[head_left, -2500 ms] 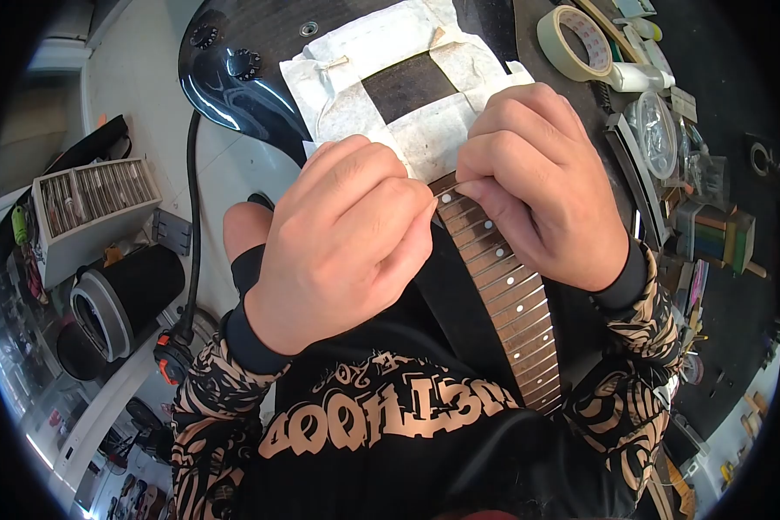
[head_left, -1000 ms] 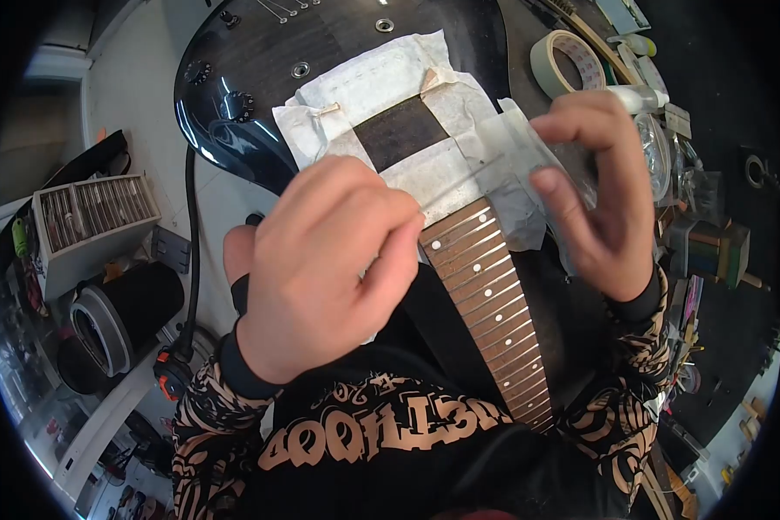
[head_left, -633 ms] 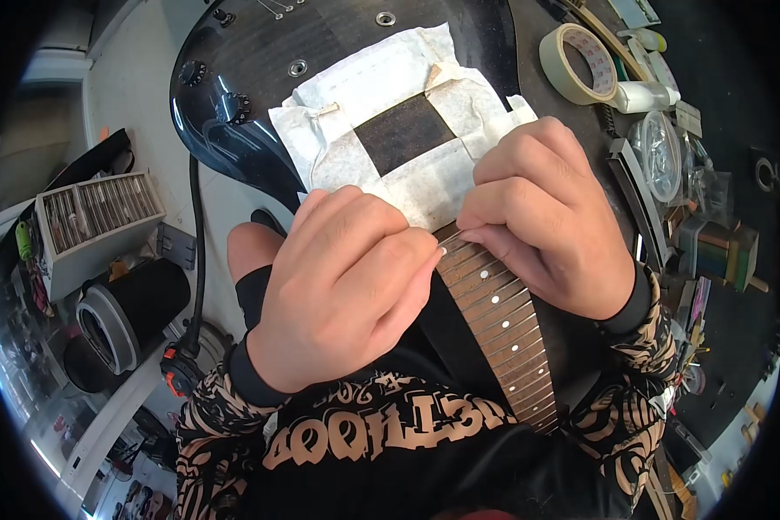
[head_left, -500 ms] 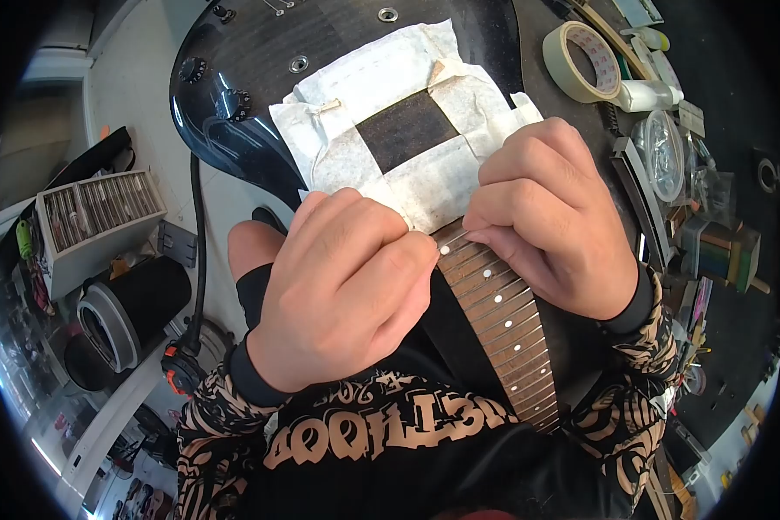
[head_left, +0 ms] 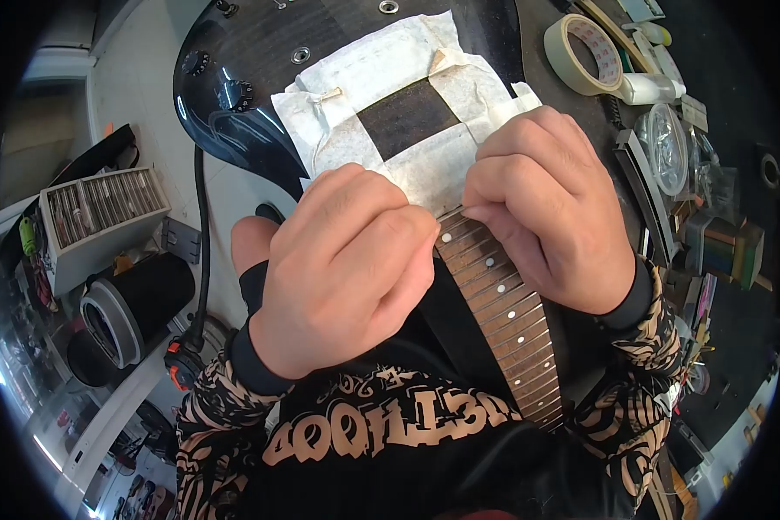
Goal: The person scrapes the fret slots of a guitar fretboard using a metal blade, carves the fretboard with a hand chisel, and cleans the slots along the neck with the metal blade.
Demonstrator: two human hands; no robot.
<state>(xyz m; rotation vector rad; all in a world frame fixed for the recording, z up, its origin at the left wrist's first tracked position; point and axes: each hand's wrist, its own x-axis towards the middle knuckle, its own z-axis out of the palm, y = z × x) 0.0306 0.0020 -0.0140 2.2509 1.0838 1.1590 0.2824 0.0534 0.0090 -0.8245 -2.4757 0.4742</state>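
Observation:
A dark electric guitar lies with its body away from me and its fretboard running toward my chest. Whitish masking tape covers part of the body and frames a dark rectangle of bare wood. My left hand is closed, thumb and finger pinched at the left edge of the top frets. Opposite it, my right hand pinches at the right edge, close to the tape's lower border. A thin line spans between the fingertips; whether it is a fret or something held, I cannot tell.
A roll of masking tape and a white bottle lie on the dark bench at right, beside a coiled clear-plastic packet and wood blocks. On the left stand a filled box, a black cylinder and a hanging black cable.
Both hands have shifted slightly up along the fretboard toward the tape, still pinched. The view has moved a little; the guitar appears otherwise unchanged.

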